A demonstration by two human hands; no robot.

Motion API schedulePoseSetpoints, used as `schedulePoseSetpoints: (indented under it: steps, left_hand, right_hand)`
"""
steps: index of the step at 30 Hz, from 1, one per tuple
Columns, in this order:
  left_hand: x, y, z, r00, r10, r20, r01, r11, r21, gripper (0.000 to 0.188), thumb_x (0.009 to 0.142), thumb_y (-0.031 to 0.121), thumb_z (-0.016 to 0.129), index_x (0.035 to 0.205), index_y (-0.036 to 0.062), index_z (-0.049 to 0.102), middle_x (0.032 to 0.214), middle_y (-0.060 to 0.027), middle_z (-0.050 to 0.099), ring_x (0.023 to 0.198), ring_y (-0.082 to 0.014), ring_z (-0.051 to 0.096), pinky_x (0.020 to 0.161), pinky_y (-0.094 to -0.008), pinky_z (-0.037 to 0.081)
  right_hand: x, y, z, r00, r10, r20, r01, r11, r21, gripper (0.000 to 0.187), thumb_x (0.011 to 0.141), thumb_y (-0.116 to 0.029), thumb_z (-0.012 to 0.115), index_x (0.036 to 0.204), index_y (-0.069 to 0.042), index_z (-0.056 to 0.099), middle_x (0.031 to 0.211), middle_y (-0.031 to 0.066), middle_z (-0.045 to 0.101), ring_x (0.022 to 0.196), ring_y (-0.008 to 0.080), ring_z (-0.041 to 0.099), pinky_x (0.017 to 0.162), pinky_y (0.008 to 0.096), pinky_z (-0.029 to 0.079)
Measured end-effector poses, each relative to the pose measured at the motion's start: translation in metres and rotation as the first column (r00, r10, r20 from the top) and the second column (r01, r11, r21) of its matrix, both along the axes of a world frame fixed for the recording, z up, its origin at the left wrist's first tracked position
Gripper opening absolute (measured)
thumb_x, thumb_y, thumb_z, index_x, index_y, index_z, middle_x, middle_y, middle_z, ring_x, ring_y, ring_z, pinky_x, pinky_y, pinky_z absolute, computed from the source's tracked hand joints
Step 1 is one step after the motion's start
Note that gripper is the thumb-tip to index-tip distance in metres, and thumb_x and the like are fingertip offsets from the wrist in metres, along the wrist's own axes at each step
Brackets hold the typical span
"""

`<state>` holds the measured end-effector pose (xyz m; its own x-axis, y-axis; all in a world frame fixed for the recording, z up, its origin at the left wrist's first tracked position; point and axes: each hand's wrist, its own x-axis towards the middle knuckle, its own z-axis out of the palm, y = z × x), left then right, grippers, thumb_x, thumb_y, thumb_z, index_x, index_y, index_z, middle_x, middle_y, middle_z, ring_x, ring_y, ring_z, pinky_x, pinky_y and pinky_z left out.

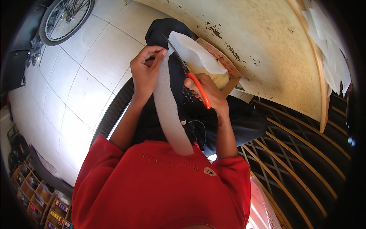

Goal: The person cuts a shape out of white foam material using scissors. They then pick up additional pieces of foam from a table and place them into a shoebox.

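Observation:
A pair of scissors (194,78) with orange handles and dark blades is in my right hand (209,89), the fingers closed round the handles. Its blades point up and away, crossing the top of white foam sheeting. My left hand (146,68) pinches the far end of a long white foam strip (164,103) between thumb and fingertips, close to the blades. From there the strip hangs down over my lap toward my red shirt. To the right of the blades, a wider piece of white foam (196,51) curves across toward a cardboard box. Whether the two pieces are still joined is hard to see.
The open cardboard box (232,82) stands beside my legs, against a stained cream board (267,49). A bicycle wheel (66,19) rests on white floor tiles (87,91) at far left. Slatted metalwork (297,160) lies to the right, a compartment shelf (38,194) at lower left.

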<state>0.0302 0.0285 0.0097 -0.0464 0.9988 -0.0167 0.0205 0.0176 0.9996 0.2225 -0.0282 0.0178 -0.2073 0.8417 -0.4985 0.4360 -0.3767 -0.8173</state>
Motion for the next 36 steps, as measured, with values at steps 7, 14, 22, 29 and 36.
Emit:
schedulePoseSetpoints:
  steps: [7, 14, 22, 29, 36]
  left_hand:
    - [-0.004, 0.001, 0.005, 1.0, 0.012, 0.004, -0.012, 1.0, 0.015, 0.012, 0.089, 0.004, 0.067, 0.099, -0.0034, 0.065, 0.088, -0.009, 0.07, 0.077, -0.0072, 0.063, 0.067, -0.0193, 0.049]
    - [-0.009, -0.001, -0.005, 0.986, -0.047, 0.162, 0.049, 0.999, -0.011, 0.017, 0.087, 0.003, 0.069, 0.098, -0.0019, 0.058, 0.086, -0.0093, 0.071, 0.076, -0.0059, 0.063, 0.064, -0.018, 0.048]
    - [-0.029, -0.023, 0.003, 0.967, -0.238, 0.092, 0.254, 0.922, -0.291, 0.028, 0.085, 0.009, 0.073, 0.108, -0.0008, 0.059, 0.087, -0.0068, 0.069, 0.077, -0.0074, 0.064, 0.063, -0.0184, 0.047]
    - [-0.001, -0.031, 0.043, 0.997, 0.079, -0.024, -0.075, 0.987, 0.14, 0.028, 0.079, -0.001, 0.076, 0.103, 0.0005, 0.062, 0.091, -0.0066, 0.066, 0.08, -0.0102, 0.063, 0.068, -0.0217, 0.051]
    - [0.037, -0.046, 0.051, 0.769, -0.598, 0.226, 0.627, 0.774, -0.089, 0.034, 0.088, 0.001, 0.066, 0.119, -0.0011, 0.051, 0.106, -0.0082, 0.063, 0.094, -0.0109, 0.061, 0.084, -0.0247, 0.049]
  right_hand:
    - [0.004, -0.005, -0.006, 0.999, 0.032, -0.029, -0.031, 0.999, 0.032, 0.072, 0.077, -0.078, 0.056, 0.069, -0.007, 0.046, 0.058, -0.0055, 0.039, 0.05, 0.0068, 0.042, 0.044, 0.0225, 0.034]
    - [-0.01, 0.012, 0.007, 0.996, 0.037, -0.077, -0.041, 0.998, -0.049, 0.061, 0.082, -0.063, 0.064, 0.069, -0.005, 0.05, 0.053, -0.0028, 0.044, 0.045, 0.0065, 0.045, 0.041, 0.0222, 0.034]
    - [-0.02, -0.018, -0.012, 0.988, -0.073, -0.133, 0.07, 0.997, -0.025, 0.042, 0.084, -0.042, 0.073, 0.079, -0.002, 0.061, 0.056, -0.0008, 0.052, 0.046, 0.0057, 0.05, 0.041, 0.0205, 0.036]
    - [-0.058, -0.076, 0.027, 0.69, -0.502, -0.521, 0.524, 0.843, -0.119, 0.02, 0.075, -0.012, 0.082, 0.084, 0.0, 0.068, 0.069, -0.0028, 0.061, 0.064, 0.0035, 0.054, 0.053, 0.0212, 0.043]
    - [-0.032, -0.079, 0.038, 0.426, -0.746, -0.512, 0.901, 0.3, 0.312, 0.014, 0.076, -0.005, 0.081, 0.079, -0.005, 0.068, 0.058, -0.0104, 0.05, 0.051, 0.0001, 0.039, 0.045, 0.0188, 0.03]
